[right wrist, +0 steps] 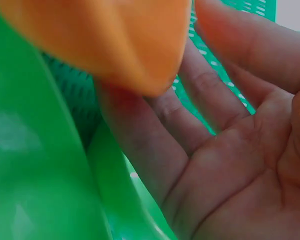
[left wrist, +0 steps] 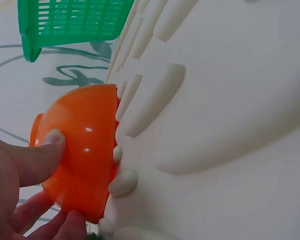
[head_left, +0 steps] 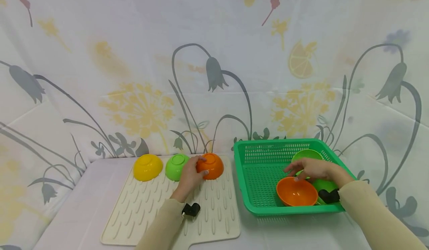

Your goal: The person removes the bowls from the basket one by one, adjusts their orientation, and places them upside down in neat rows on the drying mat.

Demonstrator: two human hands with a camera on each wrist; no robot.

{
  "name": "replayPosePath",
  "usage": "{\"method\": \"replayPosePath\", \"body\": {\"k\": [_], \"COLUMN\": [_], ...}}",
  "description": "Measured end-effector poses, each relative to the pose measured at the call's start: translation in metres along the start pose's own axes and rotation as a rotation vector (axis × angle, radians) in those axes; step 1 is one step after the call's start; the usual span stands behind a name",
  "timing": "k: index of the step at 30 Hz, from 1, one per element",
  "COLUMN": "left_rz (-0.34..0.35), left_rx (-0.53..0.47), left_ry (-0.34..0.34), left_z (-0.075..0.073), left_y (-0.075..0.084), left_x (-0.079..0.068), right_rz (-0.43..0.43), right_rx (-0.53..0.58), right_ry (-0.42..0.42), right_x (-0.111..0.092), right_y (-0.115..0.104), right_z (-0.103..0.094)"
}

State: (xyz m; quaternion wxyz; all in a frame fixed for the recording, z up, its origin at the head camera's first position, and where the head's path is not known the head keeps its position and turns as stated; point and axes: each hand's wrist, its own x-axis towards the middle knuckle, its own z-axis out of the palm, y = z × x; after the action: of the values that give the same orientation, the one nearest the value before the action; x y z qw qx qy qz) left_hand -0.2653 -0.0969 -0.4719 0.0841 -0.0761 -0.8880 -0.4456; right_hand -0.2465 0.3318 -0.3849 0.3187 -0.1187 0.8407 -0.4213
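Observation:
On the pale ridged drying mat (head_left: 151, 205), an orange bowl (head_left: 216, 167) lies upside down at the far right. My left hand (head_left: 189, 177) grips it, thumb on the near side and fingers on the opposite side, as the left wrist view shows. My right hand (head_left: 315, 168) is inside the green basket (head_left: 248, 194), over a second orange bowl (head_left: 296, 194) that faces up. Its fingers are fairly straight, and one touches the orange bowl's outside in the right wrist view. Green bowls (head_left: 325, 186) lie beneath and behind this hand, partly hidden.
Left of the gripped bowl, an upturned green bowl (head_left: 175, 167) and an upturned yellow bowl (head_left: 147, 167) line the mat's back edge. The basket stands just right of the mat. A patterned cloth (head_left: 214, 112) hangs behind everything.

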Motion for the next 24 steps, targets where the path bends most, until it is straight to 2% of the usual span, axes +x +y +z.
{"method": "replayPosePath", "body": {"k": [7, 24], "left_rz": [0.048, 0.036], "left_rx": [-0.004, 0.014], "left_ry": [0.005, -0.009], "left_z": [-0.0002, -0.0022], "left_y": [-0.0003, 0.0016], "left_x": [-0.0004, -0.0008], "right_rz": [0.034, -0.023], "right_rx": [-0.062, 0.007], "right_ry": [0.023, 0.012], "right_x": [-0.0039, -0.0084], "right_y": [0.0048, 0.0088], "right_z": [-0.0024, -0.0061]}}
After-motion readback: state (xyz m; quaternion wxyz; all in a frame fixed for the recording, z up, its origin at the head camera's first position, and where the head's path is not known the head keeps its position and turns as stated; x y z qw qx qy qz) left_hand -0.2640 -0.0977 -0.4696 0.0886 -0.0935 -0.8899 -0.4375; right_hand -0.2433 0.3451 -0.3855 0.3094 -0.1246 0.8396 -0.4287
